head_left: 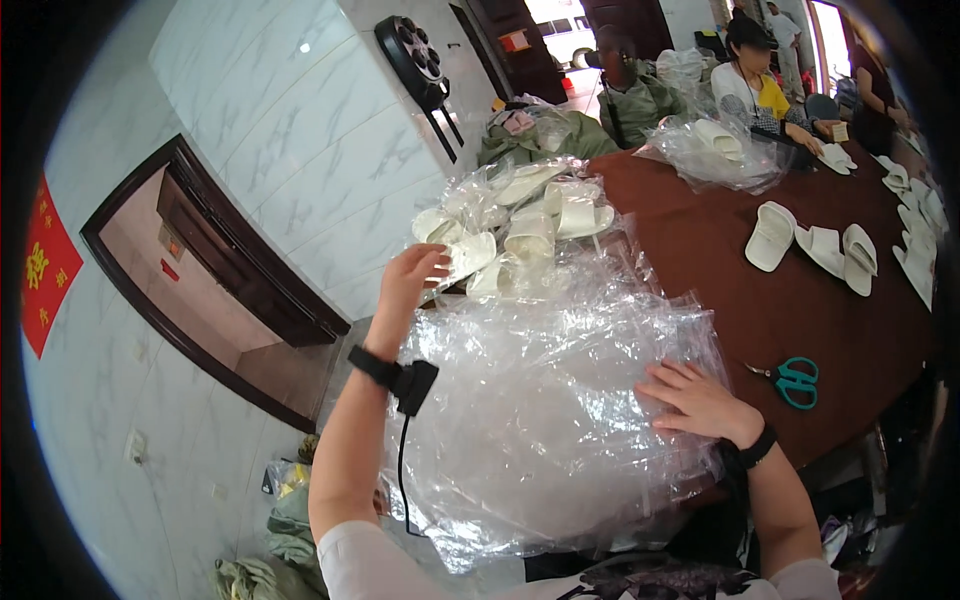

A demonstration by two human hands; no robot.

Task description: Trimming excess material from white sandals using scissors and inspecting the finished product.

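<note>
A stack of clear plastic bags covers the near part of the brown table. My right hand lies flat on the right side of the bags, fingers spread. At the far left of the stack, my left hand reaches to a white slipper, its fingers apart and touching the slipper's edge. This slipper is part of a heap of white slippers, some of them among clear plastic. Whether my left thumb is under the slipper is hidden.
Scissors with teal handles lie right of the bags on the brown table. Loose white slippers rest farther right. A bagged bundle sits at the far side, near a seated person handling slippers. A tiled wall stands left.
</note>
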